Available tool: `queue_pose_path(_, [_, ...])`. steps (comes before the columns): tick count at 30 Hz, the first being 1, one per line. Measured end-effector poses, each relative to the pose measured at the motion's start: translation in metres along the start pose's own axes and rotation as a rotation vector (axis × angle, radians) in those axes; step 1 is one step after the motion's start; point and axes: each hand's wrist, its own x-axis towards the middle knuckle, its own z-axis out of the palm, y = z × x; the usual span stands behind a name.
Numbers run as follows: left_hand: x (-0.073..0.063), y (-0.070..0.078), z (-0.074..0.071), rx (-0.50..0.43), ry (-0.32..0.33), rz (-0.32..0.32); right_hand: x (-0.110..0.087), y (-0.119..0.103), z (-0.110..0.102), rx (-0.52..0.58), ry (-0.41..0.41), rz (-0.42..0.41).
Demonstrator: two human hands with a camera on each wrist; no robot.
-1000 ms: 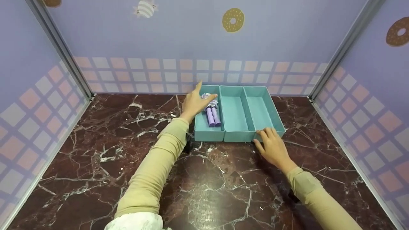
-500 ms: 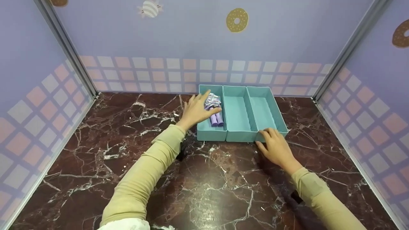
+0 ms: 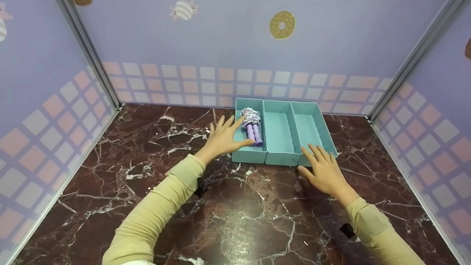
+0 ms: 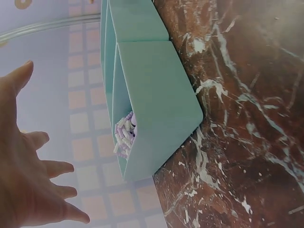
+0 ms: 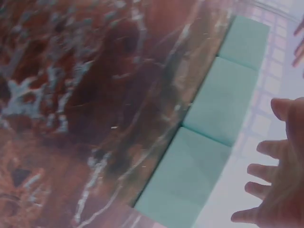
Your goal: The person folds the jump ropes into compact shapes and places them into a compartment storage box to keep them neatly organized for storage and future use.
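A jump rope (image 3: 251, 117) with white and lilac beads lies bundled in the leftmost of three joined teal bins (image 3: 248, 157), its two purple handles (image 3: 254, 134) toward the front. My left hand (image 3: 222, 138) is spread beside that bin, its thumb and forefinger overlapping the rope in the head view. In the left wrist view the hand (image 4: 28, 180) grips nothing, and part of the bundle shows over the bin's rim. Near the front of the rightmost bin, my right hand (image 3: 325, 171) has its fingers spread and holds nothing.
Behind the bins stands a lilac wall (image 3: 213, 44) with a checked band, and side walls close in left and right. The bins rest on a dark red marbled tabletop (image 3: 235, 221), close to the back wall.
My left hand has drawn back from over the rope toward the bin's front left. My right hand has come off the right bin's front rim and spread its fingers.
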Motion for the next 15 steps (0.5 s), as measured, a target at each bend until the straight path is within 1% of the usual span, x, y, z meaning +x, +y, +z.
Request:
queue_pose_path(3, [-0.01, -0.001, 0.0, 0.02, -0.022, 0.016, -0.004, -0.003, -0.009, 0.009, -0.05, 0.008])
queue_pose_path(6, [-0.021, -0.001, -0.001, 0.049, -0.045, 0.048, -0.009, -0.005, -0.016, 0.019, -0.087, 0.012])
queue_pose_path(11, [-0.04, -0.006, -0.005, 0.078, -0.065, 0.087, -0.015, -0.01, -0.024, 0.027, -0.128, -0.014])
queue_pose_path(15, [-0.054, -0.011, -0.007, 0.103, -0.066, 0.097, -0.02, -0.014, -0.029, 0.025, -0.144, -0.035])
